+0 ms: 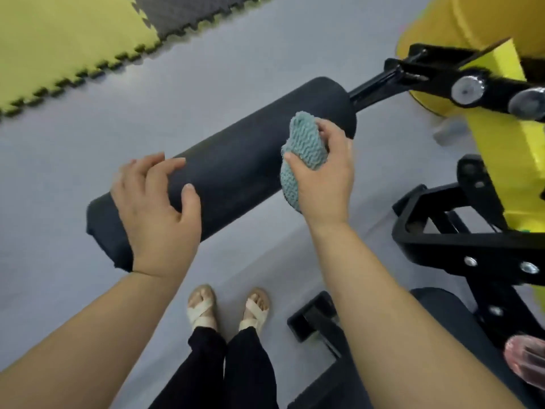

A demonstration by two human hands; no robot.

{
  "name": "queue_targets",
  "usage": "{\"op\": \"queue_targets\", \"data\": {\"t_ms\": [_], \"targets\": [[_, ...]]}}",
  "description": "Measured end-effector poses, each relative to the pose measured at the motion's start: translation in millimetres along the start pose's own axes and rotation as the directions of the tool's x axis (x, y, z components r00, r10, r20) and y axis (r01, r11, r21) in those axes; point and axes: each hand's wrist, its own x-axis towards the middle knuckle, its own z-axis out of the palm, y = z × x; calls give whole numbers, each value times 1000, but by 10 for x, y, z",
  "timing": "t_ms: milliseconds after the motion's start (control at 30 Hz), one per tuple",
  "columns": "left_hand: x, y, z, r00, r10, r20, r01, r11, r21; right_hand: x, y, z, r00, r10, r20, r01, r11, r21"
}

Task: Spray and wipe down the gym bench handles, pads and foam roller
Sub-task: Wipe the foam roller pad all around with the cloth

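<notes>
2 feet in pale cross-strap sandals (228, 308) and black trouser legs (224, 370) are nearest, standing on the grey floor (59, 187). Just to their right a black bracket (312, 317) of the bench base sits on the floor, and beside it is a dark pad (436, 308). A pink see-through item (525, 361) at the lower right edge is blurred, possibly a bottle. Both bare forearms reach forward. The left hand (156, 208) grips the foam roller (236, 166) near its free end, fingers spread and curved over the top, thumb on the near side. The right hand (324, 172) pinches a bunched teal cloth (303, 154) between thumb and curled fingers, and the cloth is pressed to the roller near its mounted end. The roller is black and runs diagonally across mid frame, lower left to upper right, held above the floor on a black bar (380, 87). The black frame (460, 240), with bolts, and a yellow upright (498, 143) crowd the right side close to the right wrist. 2 round knobs (469, 90) sit on the arm above. Farthest are a yellow pad (442, 22) at upper right and yellow (59, 39) and grey puzzle mats (182, 10) at upper left.
</notes>
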Motion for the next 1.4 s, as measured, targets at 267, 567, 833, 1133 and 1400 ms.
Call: {"op": "queue_targets", "data": {"t_ms": [267,567,833,1133,1400], "targets": [[97,-923,-517,933,-356,60,341,924,174,-150,-23,1077,933,-296,205,358,699,-619],[-2,-1200,-449,804,-478,354,570,789,-229,-767,-203,1649,750,-530,396,661,584,-471],[-60,-1294,-414,814,-451,366,566,759,-322,-534,-86,1432,549,-635,543,835,390,-389],[-73,-1292,-386,831,-429,353,533,795,-290,-539,-144,1622,828,-489,275,552,623,-554],[-77,-1321,-395,818,-431,380,565,727,-390,-778,-117,1570,423,-691,586,906,325,-270]]}}
